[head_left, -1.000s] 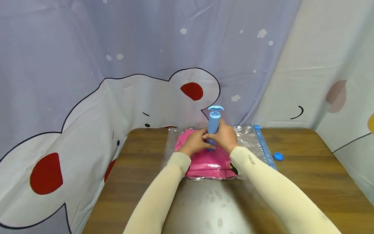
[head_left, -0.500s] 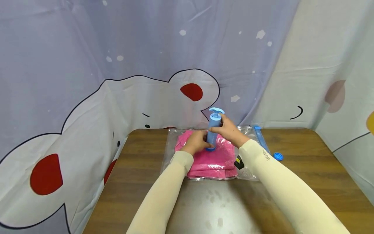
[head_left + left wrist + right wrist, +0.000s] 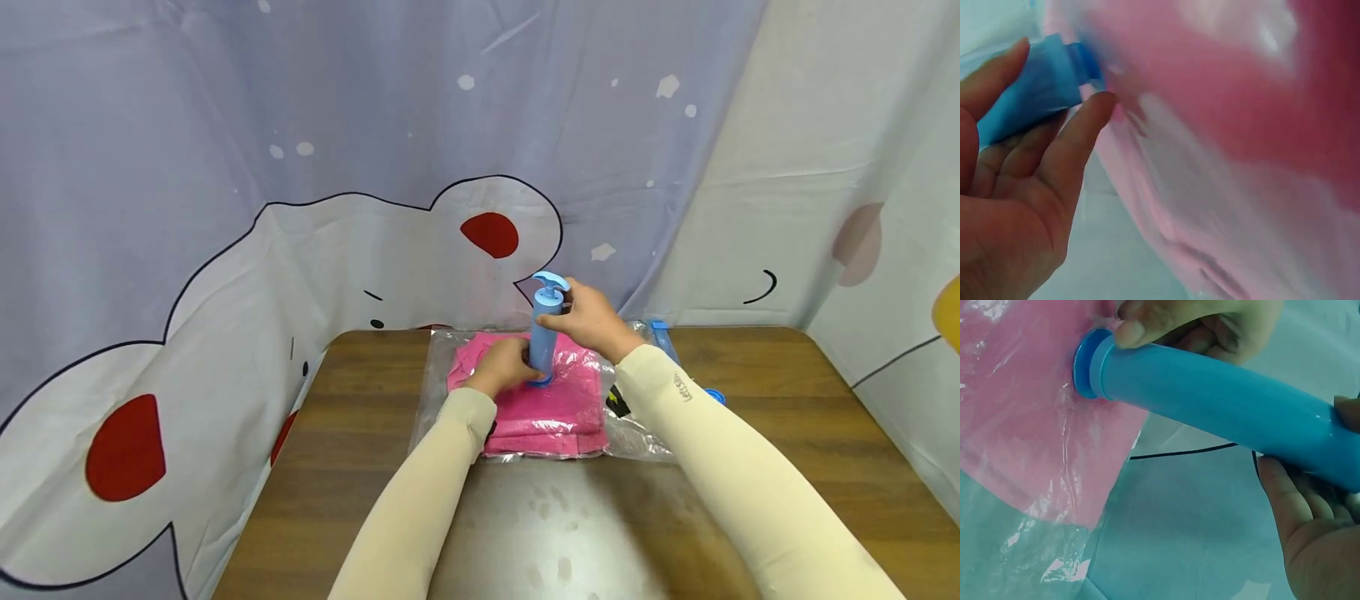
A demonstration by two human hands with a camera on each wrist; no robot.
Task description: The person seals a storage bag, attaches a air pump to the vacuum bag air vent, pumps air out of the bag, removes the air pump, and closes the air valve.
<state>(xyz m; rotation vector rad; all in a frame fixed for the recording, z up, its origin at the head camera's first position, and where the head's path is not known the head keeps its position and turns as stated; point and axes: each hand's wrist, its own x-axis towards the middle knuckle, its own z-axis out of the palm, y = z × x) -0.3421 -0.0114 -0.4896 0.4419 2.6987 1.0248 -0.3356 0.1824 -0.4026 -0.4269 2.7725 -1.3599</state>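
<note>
A light blue hand pump (image 3: pixel 543 342) stands nearly upright, tilted slightly left, on a clear plastic bag (image 3: pixel 641 440). Folded pink cloth (image 3: pixel 547 410) lies inside the bag. My left hand (image 3: pixel 504 367) grips the pump low down, its thumb close to the blue valve (image 3: pixel 1083 365) at the pump's lower end. Higher up, just under the T-shaped handle (image 3: pixel 551 280), my right hand (image 3: pixel 594 321) holds the barrel between thumb and fingers. The left wrist view shows the left fingers (image 3: pixel 1079 134) curved around the pump's end beside the bag.
A blue slider strip (image 3: pixel 663 340) runs along the bag's right end, partly behind my right sleeve. Next to that sleeve a round blue cap (image 3: pixel 716 396) peeks out on the wooden table (image 3: pixel 757 367). A black and yellow label (image 3: pixel 617 402) shows at the bag. Printed curtains (image 3: pixel 420 275) hang behind.
My right hand has moved up the barrel, from low beside the left hand to just below the handle. The pump's top now leans a little left. My left hand stays near the base.
</note>
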